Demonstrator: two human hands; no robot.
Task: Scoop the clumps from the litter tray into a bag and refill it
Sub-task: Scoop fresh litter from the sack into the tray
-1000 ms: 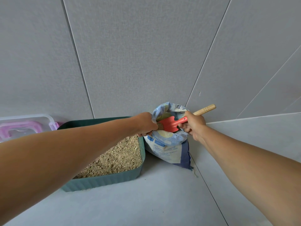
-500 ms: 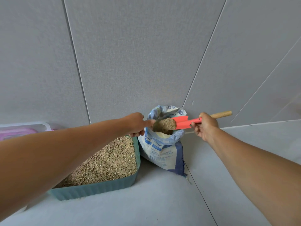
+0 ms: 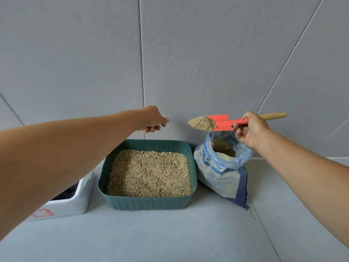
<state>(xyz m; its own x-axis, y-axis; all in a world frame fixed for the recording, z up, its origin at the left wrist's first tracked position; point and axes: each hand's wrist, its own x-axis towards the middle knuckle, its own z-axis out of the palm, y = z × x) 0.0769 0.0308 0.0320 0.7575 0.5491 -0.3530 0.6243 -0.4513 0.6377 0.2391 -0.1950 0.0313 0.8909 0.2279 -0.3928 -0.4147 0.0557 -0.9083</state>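
A green litter tray (image 3: 151,202) stands on the floor against the wall, filled with tan litter (image 3: 149,173). To its right sits an open blue-and-white litter bag (image 3: 219,173). My right hand (image 3: 249,129) grips the neck of a red scoop (image 3: 219,121) with a wooden handle. The scoop is level, above the bag's mouth, and carries a heap of litter at its tip. My left hand (image 3: 153,120) hovers above the tray's far edge, fingers loosely curled, holding nothing.
A white box (image 3: 75,203) with a red mark stands left of the tray, partly behind my left forearm. Grey wall panels rise right behind the tray and bag. Bare grey floor lies in front.
My right hand has lifted the loaded scoop out of the bag. My left hand has let go of the bag's rim and moved left, over the tray. The view has shifted.
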